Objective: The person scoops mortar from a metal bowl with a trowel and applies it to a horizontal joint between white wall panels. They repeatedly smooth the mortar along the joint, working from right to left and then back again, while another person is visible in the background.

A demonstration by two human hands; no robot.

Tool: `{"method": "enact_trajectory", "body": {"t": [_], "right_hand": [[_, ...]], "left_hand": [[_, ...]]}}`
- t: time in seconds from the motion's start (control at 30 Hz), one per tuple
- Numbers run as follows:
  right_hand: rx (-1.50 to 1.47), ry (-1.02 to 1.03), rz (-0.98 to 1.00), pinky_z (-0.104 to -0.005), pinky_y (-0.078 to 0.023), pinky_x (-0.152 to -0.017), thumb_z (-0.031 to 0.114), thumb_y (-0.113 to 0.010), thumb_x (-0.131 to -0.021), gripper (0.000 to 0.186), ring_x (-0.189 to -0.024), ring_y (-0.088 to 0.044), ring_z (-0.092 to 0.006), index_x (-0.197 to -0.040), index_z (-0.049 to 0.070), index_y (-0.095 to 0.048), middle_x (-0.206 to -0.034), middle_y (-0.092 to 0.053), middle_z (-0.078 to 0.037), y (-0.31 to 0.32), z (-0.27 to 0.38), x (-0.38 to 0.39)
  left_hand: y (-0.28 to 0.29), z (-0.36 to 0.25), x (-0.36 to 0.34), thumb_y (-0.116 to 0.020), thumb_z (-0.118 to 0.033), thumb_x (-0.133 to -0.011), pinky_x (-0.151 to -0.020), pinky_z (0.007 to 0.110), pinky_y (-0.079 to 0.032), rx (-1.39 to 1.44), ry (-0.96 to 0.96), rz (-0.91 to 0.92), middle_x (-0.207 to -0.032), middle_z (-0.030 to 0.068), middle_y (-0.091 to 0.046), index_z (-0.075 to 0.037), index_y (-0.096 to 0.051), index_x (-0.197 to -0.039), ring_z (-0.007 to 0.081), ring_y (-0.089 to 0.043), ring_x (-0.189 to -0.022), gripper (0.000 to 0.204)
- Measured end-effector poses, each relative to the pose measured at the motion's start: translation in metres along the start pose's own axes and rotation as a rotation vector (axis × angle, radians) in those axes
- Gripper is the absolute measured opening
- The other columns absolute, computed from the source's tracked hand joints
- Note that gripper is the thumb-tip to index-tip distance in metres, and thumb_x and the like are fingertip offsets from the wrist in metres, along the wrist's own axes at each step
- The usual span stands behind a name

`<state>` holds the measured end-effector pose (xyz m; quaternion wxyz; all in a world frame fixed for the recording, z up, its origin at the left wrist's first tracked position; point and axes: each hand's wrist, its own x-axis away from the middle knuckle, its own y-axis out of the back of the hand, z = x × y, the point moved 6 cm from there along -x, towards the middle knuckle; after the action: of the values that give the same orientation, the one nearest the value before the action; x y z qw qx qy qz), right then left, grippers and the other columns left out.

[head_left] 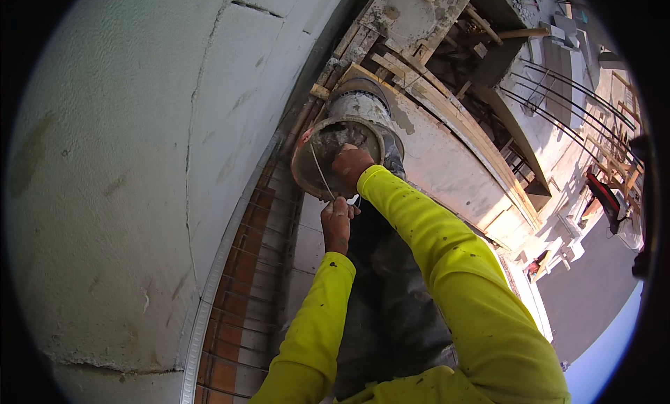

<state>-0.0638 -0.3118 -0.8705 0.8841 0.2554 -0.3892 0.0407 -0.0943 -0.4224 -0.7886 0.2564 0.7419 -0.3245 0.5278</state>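
Observation:
A round bucket (301, 168) stands tilted toward me, with wet grey mortar (347, 133) inside. Its thin wire handle (320, 168) slants down across the mouth. My left hand (336, 226) is closed around the lower end of that handle, at the near rim. Over the bucket's mouth, my right hand (352, 165) is closed in a fist close to the mortar; what it holds, if anything, is hidden. Behind this bucket is another mortar-smeared round container (359, 105). Both my forearms are in bright yellow sleeves with dark specks.
A large pale plastered wall (132, 160) with cracks rises on the left. Along its foot run thin metal bars (244, 310) over a reddish-brown strip. Timber boards (447, 111) and a framed opening lie ahead right. Dark rebar rods (558, 90) stick out farther right.

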Motion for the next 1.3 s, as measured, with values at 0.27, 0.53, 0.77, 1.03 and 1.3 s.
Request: {"method": "enact_trajectory", "body": {"t": [0.27,0.53,0.77,1.03,1.3], "right_hand": [[-0.303,-0.328,-0.036,-0.0467,-0.055,-0.09,0.028,-0.065,-0.084,0.039,-0.11,-0.064,-0.043,-0.107,-0.002,-0.072,-0.116,-0.068,-0.024,0.008,-0.002,0.134],[-0.649,-0.54,-0.099,-0.0485,-0.055,-0.087,0.016,-0.069,-0.075,0.038,-0.101,-0.065,-0.0473,-0.108,-0.004,-0.067,-0.1,-0.069,-0.027,-0.004,-0.048,0.058],[0.05,-0.079,0.135,-0.0427,-0.058,-0.083,0.017,-0.071,-0.078,0.044,-0.107,-0.066,-0.0363,-0.116,-0.002,-0.065,-0.113,-0.065,-0.026,-0.033,-0.003,0.066],[-0.181,-0.241,-0.086,-0.0468,-0.058,-0.076,0.014,-0.064,-0.081,0.047,-0.091,-0.07,-0.0405,-0.124,-0.004,-0.058,-0.11,-0.063,-0.03,0.042,-0.009,0.121],[0.118,0.183,0.014,-0.0401,-0.058,-0.078,0.015,-0.061,-0.085,0.032,-0.099,-0.068,-0.0334,-0.11,-0.001,-0.073,-0.104,-0.068,-0.022,-0.013,0.019,0.055]], "left_hand": [[0.01,-0.005,-0.002,-0.048,-0.025,-0.102,-0.073,0.036,-0.048,-0.027,0.055,-0.084,-0.069,0.0015,-0.044,-0.006,-0.049,-0.077,0.0162,-0.051,-0.067,0.032],[0.017,0.006,-0.006,-0.048,-0.023,-0.101,-0.075,0.038,-0.049,-0.067,0.002,-0.013,-0.066,0.0016,-0.045,-0.005,-0.049,-0.076,0.0171,-0.05,-0.064,0.031],[-0.009,-0.006,0.004,-0.044,-0.023,-0.101,-0.076,0.036,-0.046,-0.249,-0.014,0.011,-0.067,0.0011,-0.042,-0.006,-0.047,-0.073,0.0158,-0.046,-0.067,0.033],[0.012,-0.005,-0.001,-0.046,-0.02,-0.102,-0.074,0.036,-0.051,-0.085,-0.032,-0.006,-0.068,0.0002,-0.042,-0.005,-0.052,-0.079,0.0146,-0.048,-0.064,0.028],[0.014,0.0,-0.005,-0.045,-0.02,-0.103,-0.075,0.035,-0.052,-0.171,-0.016,0.012,-0.068,0.0013,-0.044,-0.002,-0.056,-0.081,0.0146,-0.048,-0.065,0.03]]}}
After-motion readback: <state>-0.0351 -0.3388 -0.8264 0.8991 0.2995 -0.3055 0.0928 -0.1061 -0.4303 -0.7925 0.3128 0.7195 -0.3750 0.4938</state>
